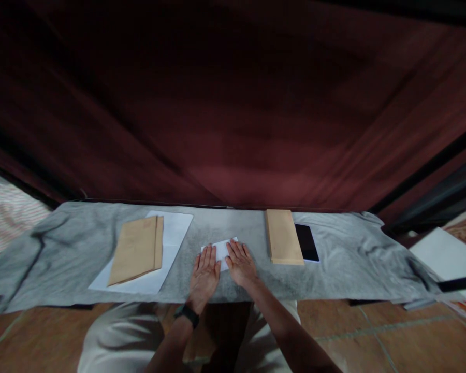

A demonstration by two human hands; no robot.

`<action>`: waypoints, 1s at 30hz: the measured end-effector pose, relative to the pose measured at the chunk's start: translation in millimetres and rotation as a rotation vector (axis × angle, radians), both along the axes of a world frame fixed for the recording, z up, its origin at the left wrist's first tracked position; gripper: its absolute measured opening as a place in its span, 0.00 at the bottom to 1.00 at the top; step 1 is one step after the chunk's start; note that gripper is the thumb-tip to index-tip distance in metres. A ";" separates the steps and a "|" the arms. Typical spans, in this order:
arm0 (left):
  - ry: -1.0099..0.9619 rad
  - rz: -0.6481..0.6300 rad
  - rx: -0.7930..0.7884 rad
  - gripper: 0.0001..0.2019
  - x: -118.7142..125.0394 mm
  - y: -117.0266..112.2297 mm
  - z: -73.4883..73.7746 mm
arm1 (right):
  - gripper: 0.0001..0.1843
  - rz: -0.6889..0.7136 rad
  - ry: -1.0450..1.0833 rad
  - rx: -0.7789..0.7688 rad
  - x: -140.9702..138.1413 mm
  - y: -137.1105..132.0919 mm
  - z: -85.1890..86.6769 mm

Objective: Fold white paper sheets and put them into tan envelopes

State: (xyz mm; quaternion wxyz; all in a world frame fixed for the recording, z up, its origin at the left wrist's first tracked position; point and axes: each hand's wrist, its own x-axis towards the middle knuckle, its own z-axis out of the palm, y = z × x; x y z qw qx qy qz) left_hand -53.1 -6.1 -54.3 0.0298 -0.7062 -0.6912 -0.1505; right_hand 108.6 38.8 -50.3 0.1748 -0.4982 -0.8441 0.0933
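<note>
A small white piece of paper (222, 250) lies on the grey cloth, partly covered by both hands. My left hand (205, 272) rests flat on its left part, fingers stretched out and pointing away from me. On the right part, my right hand (241, 263) presses down, palm lowered and fingers extended. Between the two hands the middle of the paper shows. Whether the paper is folded underneath is hidden by the fingers.
To the left, brown paper envelopes (134, 248) lie on larger white sheets (174, 243). On the right are a stack of tan envelopes (283, 235) and a dark phone (306, 243). Grey cloth (341, 259) covers the narrow table; a dark red curtain (225, 129) hangs behind.
</note>
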 end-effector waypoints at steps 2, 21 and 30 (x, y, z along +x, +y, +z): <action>-0.021 0.010 0.014 0.29 -3.2 -2.5 -0.6 | 0.28 -0.009 -0.017 0.013 2.3 0.1 -1.7; -0.046 0.121 0.067 0.30 -18.4 -17.1 -3.8 | 0.27 -0.199 -0.123 0.094 49.6 1.0 -9.0; -0.027 0.108 0.089 0.30 -17.5 -19.1 1.0 | 0.26 -0.006 -0.023 0.034 34.1 -8.0 0.3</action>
